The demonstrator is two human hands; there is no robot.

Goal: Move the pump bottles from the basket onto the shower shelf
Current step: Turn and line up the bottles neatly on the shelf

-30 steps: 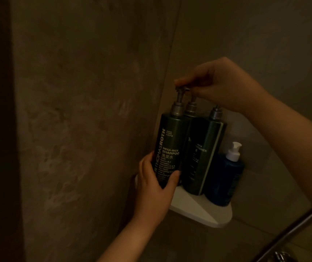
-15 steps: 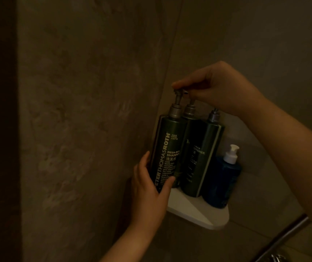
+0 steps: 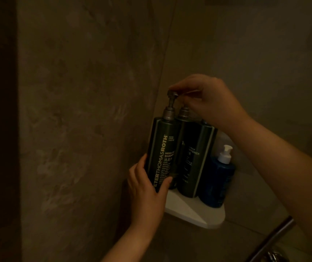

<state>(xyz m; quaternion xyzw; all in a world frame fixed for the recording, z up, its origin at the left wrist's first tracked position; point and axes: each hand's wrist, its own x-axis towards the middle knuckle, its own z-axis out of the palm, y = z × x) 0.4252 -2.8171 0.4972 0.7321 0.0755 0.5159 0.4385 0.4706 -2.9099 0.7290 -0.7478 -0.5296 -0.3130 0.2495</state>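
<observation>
I log the shampoo bottle (image 3: 159, 154) near-upright at the left edge of the corner shelf (image 3: 194, 214), touching the conditioner bottle (image 3: 194, 157), base hidden. Fingers of left hand (image 3: 145, 188) wrap its lower body; fingers of right hand (image 3: 208, 99) pinch the pump head (image 3: 172, 93) directly above, on its long axis

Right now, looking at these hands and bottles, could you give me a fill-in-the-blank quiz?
1. The left hand grips the dark bottle labelled ____.
2. The right hand pinches that bottle's ____ head.
3. The blue bottle on the shelf has a ____ top.
Missing words: shampoo; pump; white.
</observation>
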